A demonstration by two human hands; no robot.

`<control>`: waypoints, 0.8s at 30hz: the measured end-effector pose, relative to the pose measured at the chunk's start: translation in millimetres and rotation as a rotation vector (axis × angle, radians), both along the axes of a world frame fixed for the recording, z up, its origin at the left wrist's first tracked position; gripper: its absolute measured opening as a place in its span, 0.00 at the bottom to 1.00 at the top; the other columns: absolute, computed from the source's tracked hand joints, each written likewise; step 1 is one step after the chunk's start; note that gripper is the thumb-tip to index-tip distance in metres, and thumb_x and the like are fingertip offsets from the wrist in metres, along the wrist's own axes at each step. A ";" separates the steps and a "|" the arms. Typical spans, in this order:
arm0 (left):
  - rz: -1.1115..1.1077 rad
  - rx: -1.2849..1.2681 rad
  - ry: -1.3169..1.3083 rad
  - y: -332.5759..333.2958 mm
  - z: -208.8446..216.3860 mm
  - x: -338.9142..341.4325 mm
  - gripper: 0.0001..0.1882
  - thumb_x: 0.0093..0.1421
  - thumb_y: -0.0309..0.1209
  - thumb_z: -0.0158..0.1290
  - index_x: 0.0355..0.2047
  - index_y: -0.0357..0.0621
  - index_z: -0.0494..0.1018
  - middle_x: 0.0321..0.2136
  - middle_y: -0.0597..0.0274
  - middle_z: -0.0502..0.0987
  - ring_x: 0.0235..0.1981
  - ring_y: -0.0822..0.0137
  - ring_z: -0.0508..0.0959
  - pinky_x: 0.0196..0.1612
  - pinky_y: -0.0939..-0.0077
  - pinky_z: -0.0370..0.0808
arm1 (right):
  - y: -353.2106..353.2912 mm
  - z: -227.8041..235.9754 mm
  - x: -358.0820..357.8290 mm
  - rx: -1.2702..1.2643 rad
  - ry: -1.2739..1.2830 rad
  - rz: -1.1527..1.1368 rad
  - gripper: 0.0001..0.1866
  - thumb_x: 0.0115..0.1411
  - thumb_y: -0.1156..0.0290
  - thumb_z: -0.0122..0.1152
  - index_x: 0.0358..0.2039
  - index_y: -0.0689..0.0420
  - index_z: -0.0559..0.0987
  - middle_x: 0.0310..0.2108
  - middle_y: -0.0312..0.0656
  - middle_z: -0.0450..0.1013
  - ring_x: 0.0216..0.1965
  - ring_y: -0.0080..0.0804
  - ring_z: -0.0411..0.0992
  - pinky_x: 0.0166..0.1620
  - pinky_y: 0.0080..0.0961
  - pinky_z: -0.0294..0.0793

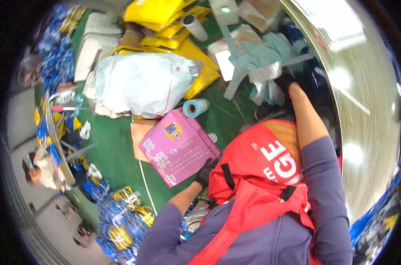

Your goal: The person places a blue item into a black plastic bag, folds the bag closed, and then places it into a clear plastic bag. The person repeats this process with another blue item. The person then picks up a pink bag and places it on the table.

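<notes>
My left hand [205, 173], in a black glove, grips the near right edge of a pink printed box [180, 145] with a cartoon figure on it. The box lies tilted above the green surface, over a tan cardboard piece [140, 137]. In a dark glove, my right hand [285, 81] reaches into a tangled heap of pale green backing strips [271, 51]. Its fingers, partly hidden, close at the end of a white label strip [266, 73]. A blue-wrapped roll [196, 107] sits against the box's far edge.
A stuffed white plastic mailer [143, 81] lies at the far left, beside stacked yellow mailers [191, 62] and a white roll [194, 27]. A lit phone [224, 65] stands near the strips. On the right runs a metal edge [328, 84]. Blue and yellow packages [123, 221] fill the near left.
</notes>
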State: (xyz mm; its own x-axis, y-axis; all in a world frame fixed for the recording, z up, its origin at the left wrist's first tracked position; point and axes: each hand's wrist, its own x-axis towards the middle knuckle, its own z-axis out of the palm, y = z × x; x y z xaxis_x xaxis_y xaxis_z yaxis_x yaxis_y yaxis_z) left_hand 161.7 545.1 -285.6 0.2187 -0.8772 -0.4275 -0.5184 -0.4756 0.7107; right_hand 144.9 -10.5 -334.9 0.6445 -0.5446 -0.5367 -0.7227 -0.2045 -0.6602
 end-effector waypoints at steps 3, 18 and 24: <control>-0.327 0.009 -0.467 -40.8 -17.6 20.7 0.27 0.58 0.40 0.44 0.58 0.51 0.62 0.59 0.55 0.62 0.62 0.50 0.57 0.63 0.44 0.51 | 9.0 27.3 0.9 0.004 -0.011 -0.033 0.36 0.54 0.45 0.58 0.58 0.55 0.68 0.55 0.45 0.67 0.56 0.38 0.63 0.55 0.33 0.63; 0.204 -0.074 -0.595 -145.6 289.4 288.7 0.26 0.54 0.28 0.50 0.55 0.35 0.64 0.50 0.42 0.71 0.52 0.49 0.71 0.56 0.64 0.67 | 5.5 30.6 23.8 -0.057 -0.195 -0.024 0.34 0.53 0.43 0.56 0.54 0.55 0.72 0.52 0.49 0.70 0.55 0.40 0.67 0.52 0.33 0.67; 0.153 -0.101 -0.765 -287.4 210.3 334.7 0.32 0.50 0.34 0.51 0.56 0.36 0.60 0.52 0.34 0.66 0.52 0.41 0.68 0.55 0.58 0.66 | -2.4 -14.2 18.5 -0.180 -0.191 -0.132 0.36 0.51 0.38 0.54 0.51 0.53 0.74 0.50 0.51 0.71 0.54 0.43 0.68 0.52 0.34 0.67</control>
